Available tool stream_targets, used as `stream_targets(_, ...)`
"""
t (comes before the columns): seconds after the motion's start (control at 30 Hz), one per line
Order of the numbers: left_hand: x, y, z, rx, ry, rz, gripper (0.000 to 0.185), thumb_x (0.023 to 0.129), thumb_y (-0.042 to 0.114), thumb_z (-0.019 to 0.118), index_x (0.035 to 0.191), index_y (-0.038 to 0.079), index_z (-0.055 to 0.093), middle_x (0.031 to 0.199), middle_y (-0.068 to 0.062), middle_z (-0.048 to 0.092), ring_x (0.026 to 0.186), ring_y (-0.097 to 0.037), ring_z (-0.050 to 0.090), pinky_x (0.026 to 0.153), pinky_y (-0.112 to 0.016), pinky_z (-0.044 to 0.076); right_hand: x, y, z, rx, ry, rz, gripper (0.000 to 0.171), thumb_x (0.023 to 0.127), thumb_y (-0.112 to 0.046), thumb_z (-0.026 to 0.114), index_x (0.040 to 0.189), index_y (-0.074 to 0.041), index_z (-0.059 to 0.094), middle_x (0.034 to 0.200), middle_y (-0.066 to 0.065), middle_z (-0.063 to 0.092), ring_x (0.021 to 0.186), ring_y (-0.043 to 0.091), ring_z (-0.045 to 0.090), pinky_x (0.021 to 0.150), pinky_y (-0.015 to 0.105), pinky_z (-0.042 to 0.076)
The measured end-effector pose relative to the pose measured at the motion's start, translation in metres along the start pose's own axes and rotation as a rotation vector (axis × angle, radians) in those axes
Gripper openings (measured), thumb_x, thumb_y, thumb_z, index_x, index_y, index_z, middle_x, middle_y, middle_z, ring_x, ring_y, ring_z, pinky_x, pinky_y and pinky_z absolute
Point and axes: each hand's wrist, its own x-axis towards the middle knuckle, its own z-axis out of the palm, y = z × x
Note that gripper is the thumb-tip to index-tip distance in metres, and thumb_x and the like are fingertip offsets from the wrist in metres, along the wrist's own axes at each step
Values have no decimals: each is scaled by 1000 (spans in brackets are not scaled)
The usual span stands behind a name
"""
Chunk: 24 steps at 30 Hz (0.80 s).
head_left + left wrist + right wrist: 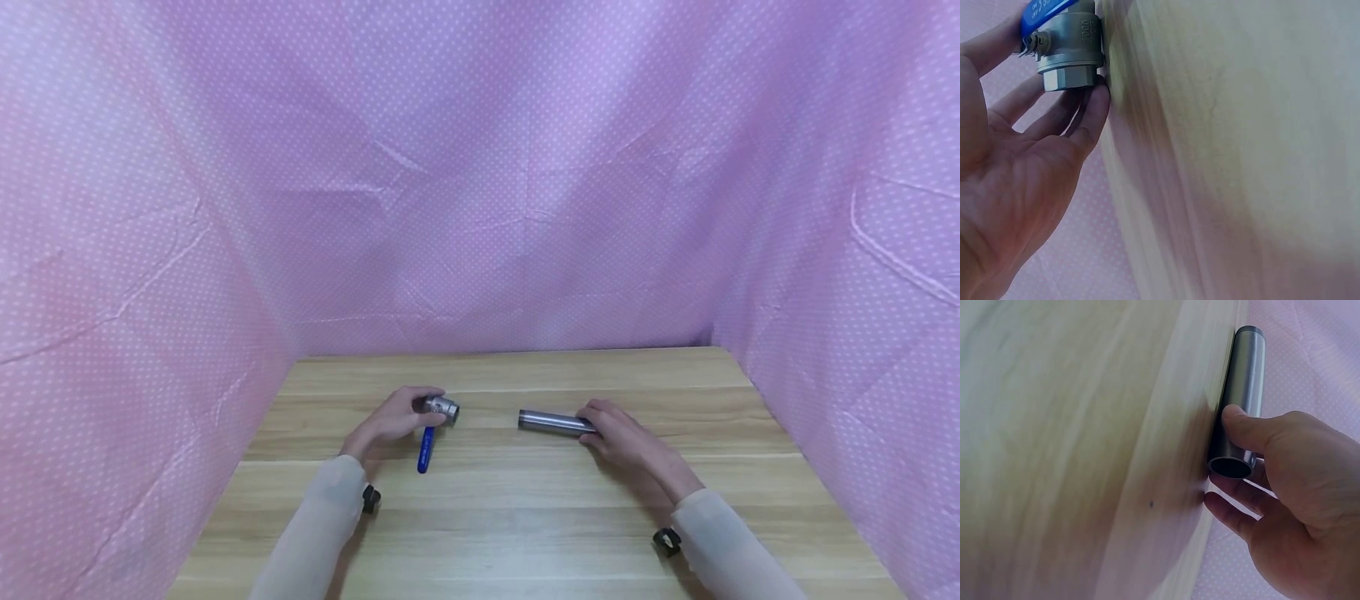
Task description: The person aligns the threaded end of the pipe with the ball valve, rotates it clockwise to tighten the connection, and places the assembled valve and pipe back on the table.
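At the left of the table, my left hand (pixel 393 416) grips a silver metal ball valve (pixel 444 407), its blue lever handle (pixel 425 452) pointing toward me. The left wrist view shows the hexagonal end of the valve body (pixel 1071 44) close to the wood, with the thumb by the lever and fingers behind. To the right, my right hand (pixel 624 437) holds a smooth metal pipe (pixel 553 422) near one end. Its thumb lies across the pipe (pixel 1245 375) in the right wrist view, and the nearer open end is hollow. A gap separates pipe and valve.
Both hands work over a light wood-grain table (pixel 495 517). Pink cloth with white dots (pixel 510 208) hangs behind it and along both sides. Black bands (pixel 667 542) sit at both wrists beside the pale sleeves (pixel 723 542).
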Motion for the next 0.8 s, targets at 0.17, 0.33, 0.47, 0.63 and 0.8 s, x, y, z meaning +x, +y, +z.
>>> stream_targets(0.17,-2,0,2,-47,4,-21,68,100,44,85,159,18,64,134,-7,74,109,-23,68,84,-32,61,1,-2,0,23,-42,56,20,102,-9,81,121,-3,77,107,-2,69,99,12,63,90,38,69)
stream_targets(0.33,-3,4,4,-69,23,-25,70,97,45,89,157,17,66,129,-7,76,109,-23,68,81,-31,62,1,-6,0,55,-66,86,19,102,-8,80,119,-2,77,104,-3,65,93,9,59,83,31,66)
stream_targets(0.47,-5,6,6,-60,41,-21,70,97,44,89,156,14,67,129,-7,77,111,-23,70,87,-31,62,0,-7,0,77,-54,100,19,102,-7,79,120,-1,76,105,0,68,91,9,61,83,32,67)
stream_targets(0.63,-5,6,8,-48,61,-20,67,98,45,88,154,14,68,128,-7,77,111,-22,69,93,-30,59,-1,-9,0,90,-18,105,15,103,-7,78,117,-3,75,102,2,73,89,10,63,80,33,68)
stream_targets(0.8,-5,7,10,-34,75,-15,64,97,44,89,151,14,70,124,-6,78,110,-21,70,92,-30,60,-2,-12,-1,86,57,78,14,102,-5,77,116,-4,75,97,1,72,84,10,62,74,30,66)
